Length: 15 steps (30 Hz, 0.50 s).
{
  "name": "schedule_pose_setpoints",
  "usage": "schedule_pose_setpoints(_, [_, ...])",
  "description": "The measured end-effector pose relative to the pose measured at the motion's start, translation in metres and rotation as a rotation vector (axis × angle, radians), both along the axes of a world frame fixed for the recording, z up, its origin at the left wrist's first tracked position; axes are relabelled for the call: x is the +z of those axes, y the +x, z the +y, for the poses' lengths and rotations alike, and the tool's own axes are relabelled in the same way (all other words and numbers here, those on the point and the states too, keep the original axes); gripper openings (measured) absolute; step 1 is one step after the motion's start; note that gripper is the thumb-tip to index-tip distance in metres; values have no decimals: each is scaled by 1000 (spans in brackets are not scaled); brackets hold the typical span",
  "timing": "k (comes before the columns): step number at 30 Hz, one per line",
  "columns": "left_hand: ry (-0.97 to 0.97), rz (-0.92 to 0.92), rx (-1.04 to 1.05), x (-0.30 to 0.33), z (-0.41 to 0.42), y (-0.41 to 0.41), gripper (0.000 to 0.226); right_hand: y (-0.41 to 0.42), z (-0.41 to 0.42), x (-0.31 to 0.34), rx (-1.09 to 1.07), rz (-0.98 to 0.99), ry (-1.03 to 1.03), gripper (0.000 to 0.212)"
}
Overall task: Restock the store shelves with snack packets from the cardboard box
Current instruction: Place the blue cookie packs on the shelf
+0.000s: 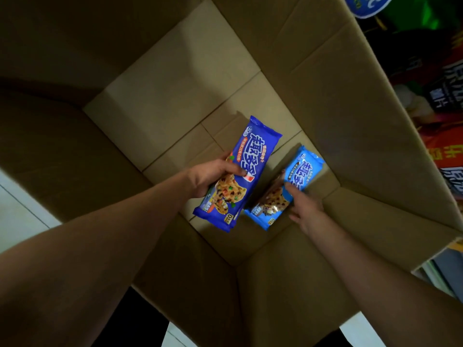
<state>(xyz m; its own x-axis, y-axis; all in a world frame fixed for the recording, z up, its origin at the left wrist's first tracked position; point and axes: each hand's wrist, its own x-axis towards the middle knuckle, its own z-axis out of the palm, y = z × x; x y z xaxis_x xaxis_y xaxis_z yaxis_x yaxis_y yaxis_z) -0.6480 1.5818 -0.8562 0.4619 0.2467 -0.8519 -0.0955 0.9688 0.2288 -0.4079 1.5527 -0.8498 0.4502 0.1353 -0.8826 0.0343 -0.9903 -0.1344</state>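
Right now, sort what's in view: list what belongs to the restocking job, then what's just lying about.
Job: cardboard box; dark blue cookie packet gripped by left hand; light blue cookie packet under right hand.

Lying about: packaged goods outside the box, upper right; pale floor.

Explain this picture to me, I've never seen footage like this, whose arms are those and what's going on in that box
There is no machine here: the one picture comes from a camera worn on a person's head, looking down past their own arms into an open cardboard box. The left hand grips a dark blue cookie packet, lifted above the box floor. The right hand touches a light blue cookie packet lying on the bottom; whether it grips it is unclear. No other packets show in the box. Stocked store shelves show at the right edge.
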Motion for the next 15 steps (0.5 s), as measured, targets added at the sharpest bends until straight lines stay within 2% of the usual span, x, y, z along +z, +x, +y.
schedule_pose_setpoints(2, [17, 9, -1, -3, -5, 5, 29, -10, -3, -7, -39, 80, 5, 50])
schedule_pose_setpoints(4, [20, -3, 20, -5, -7, 9, 28, -26, -2, -17, -18, 17, 122, 46])
schedule_pose_setpoints(7, [-36, -42, 52, -4, -8, 9, 21, -51, 5, -22, 217, -102, 188, 38])
schedule_pose_setpoints(9, [-60, -53, 85, 0, -8, 6, 22, -63, 9, -19, 239, -13, 214, 33])
schedule_pose_setpoints(12, [-66, -63, 161, 20, -4, -6, 27, -74, 16, 7, 217, 109, 253, 44])
schedule_pose_setpoints(15, [-66, -68, 195, 62, 3, -19, 34, -76, 22, 54, 256, 200, 280, 70])
